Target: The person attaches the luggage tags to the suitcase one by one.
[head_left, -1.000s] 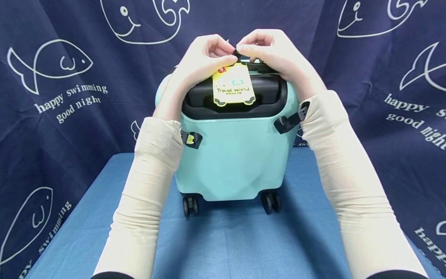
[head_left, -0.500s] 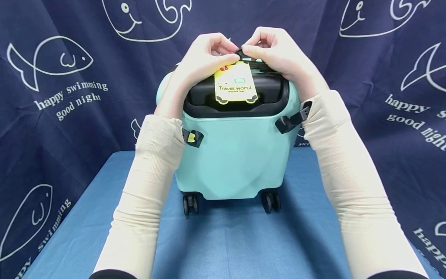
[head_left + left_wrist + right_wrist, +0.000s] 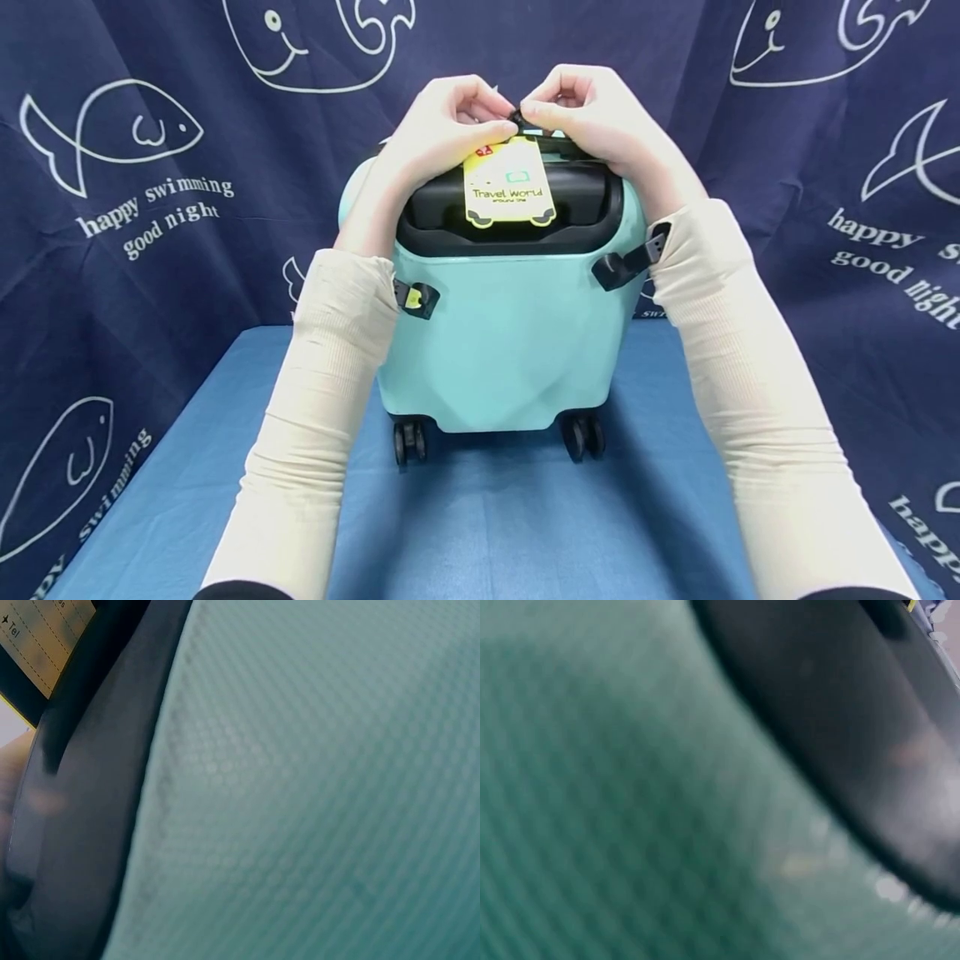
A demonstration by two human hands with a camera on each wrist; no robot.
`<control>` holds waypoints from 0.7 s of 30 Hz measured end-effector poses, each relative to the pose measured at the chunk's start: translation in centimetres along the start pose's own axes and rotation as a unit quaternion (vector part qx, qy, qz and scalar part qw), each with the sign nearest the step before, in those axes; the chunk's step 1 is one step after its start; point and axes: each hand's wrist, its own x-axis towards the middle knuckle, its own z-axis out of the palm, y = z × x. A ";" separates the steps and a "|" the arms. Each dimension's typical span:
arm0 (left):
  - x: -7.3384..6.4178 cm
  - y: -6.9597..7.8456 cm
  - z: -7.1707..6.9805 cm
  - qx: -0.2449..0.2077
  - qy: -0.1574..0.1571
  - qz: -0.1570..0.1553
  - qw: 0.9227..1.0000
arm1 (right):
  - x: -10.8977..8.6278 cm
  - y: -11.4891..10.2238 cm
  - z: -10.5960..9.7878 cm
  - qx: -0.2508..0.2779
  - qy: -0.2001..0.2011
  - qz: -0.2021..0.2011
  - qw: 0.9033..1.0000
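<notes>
A mint-green suitcase [image 3: 502, 342] stands upright on its wheels in the head view. A yellow luggage tag [image 3: 510, 187] reading "Travel World" hangs in front of its black top panel. My left hand [image 3: 446, 125] pinches the tag's black strap [image 3: 517, 122] between thumb and fingers, from the left. From the other side my right hand [image 3: 596, 112] pinches the same strap, fingertips close to the left ones. Behind them runs the black carry handle [image 3: 562, 146], partly hidden. The left wrist view catches the tag's lined back [image 3: 45, 637]; the right wrist view is mostly ribbed shell [image 3: 615, 787].
Blue cloth [image 3: 487, 517] covers the table beneath the suitcase. A dark blue curtain [image 3: 247, 208] with white fish drawings hangs behind and at both sides. Black wrist-camera mounts [image 3: 626, 262] sit close in front of the shell.
Both hands and the tag have shifted slightly right in the head view. More of the black strap shows between the fingertips than one second ago; both hands keep their pinch.
</notes>
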 end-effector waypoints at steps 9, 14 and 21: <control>-0.2 0.1 -0.2 0.007 -0.001 -0.003 1.000 | 0.1 -0.1 0.3 -0.012 0.015 -0.003 1.000; -0.3 0.1 -0.2 0.007 0.003 -0.008 1.000 | 0.0 -0.3 0.3 -0.025 0.009 0.002 1.000; -0.4 0.3 -0.1 0.008 0.001 -0.008 1.000 | -0.1 -0.4 0.2 -0.042 -0.014 0.005 0.999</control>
